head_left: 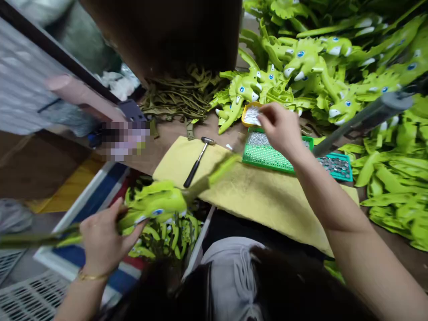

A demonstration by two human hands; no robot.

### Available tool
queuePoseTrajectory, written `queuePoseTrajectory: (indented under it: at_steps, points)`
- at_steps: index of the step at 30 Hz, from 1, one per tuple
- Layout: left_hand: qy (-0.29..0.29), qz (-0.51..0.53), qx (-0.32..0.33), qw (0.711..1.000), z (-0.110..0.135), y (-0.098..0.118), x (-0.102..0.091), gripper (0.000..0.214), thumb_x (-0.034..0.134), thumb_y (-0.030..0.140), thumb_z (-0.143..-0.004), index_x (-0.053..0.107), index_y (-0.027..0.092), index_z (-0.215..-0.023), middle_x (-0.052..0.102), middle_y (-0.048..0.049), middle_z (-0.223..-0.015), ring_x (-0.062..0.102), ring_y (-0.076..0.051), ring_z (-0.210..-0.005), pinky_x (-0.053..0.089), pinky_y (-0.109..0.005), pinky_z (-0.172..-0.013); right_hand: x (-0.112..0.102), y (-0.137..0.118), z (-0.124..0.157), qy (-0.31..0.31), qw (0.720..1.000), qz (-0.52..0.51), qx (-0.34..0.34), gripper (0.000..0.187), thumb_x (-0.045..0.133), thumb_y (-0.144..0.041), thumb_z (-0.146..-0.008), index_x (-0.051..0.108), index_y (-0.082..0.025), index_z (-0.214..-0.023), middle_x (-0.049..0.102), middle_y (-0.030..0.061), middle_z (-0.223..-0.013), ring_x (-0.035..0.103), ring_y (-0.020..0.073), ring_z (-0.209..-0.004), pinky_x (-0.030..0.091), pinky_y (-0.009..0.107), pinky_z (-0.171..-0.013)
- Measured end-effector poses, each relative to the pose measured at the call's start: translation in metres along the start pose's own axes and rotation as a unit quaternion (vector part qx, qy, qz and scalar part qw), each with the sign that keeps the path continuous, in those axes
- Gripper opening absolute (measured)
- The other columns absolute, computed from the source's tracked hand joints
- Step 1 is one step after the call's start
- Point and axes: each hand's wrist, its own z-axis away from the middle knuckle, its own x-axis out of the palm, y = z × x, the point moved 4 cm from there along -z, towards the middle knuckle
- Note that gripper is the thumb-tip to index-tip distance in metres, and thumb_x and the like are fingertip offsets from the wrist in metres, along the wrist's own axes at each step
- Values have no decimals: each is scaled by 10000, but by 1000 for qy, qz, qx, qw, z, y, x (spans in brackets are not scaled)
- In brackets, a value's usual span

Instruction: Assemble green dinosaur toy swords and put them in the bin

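Note:
My left hand (103, 236) grips a lime-green plastic toy dinosaur (154, 200), a horned figure with a blue eye and a long tail reaching up to the right. My right hand (281, 129) hangs pinched over a small orange tray (249, 113) of white pieces, its fingertips at the tray's edge. Whether those fingers hold a piece is too small to tell. Below that hand lies a green pegboard tray (267, 154) filled with silver studs. A small hammer (199, 162) with a black handle rests on a yellow cloth (254, 200).
Heaps of lime-green toy dinosaurs (307, 67) and loose green parts cover the far right. Olive parts (180, 98) lie by a dark box (160, 31). A teal tray (336, 167) holds silver discs. A grey pole (364, 118) slants across the pile. A co-worker's arm (80, 93) reaches in at left.

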Motion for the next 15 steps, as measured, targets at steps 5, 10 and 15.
queuePoseTrajectory:
  at_steps: [5,10,15]
  points:
    - [35,259,-339,904,73,-12,10,869,788,562,-611,456,380,-1393,613,27,-1305,504,-413,-1279,352,-606,-1138,111,11,-35,-325,935,89,-109,331,485,-196,-853,693,-133,-1103,679,132,-1109,608,188,-966,435,276,-827]
    - [16,394,-434,810,81,8,37,1050,857,503,-522,416,226,-1433,544,-140,-1407,460,-380,-1348,328,-535,-1156,137,14,-32,-379,901,131,-164,361,548,-272,-834,693,-179,-1152,622,141,-1175,595,213,-978,398,283,-782]
    - [0,412,-421,808,66,6,44,1001,879,410,-485,478,216,-1381,578,-141,-1362,488,-359,-1329,379,-488,-1132,135,10,-33,-404,877,176,-191,339,490,-304,-885,707,-155,-1098,650,143,-1164,605,220,-1019,407,290,-813]
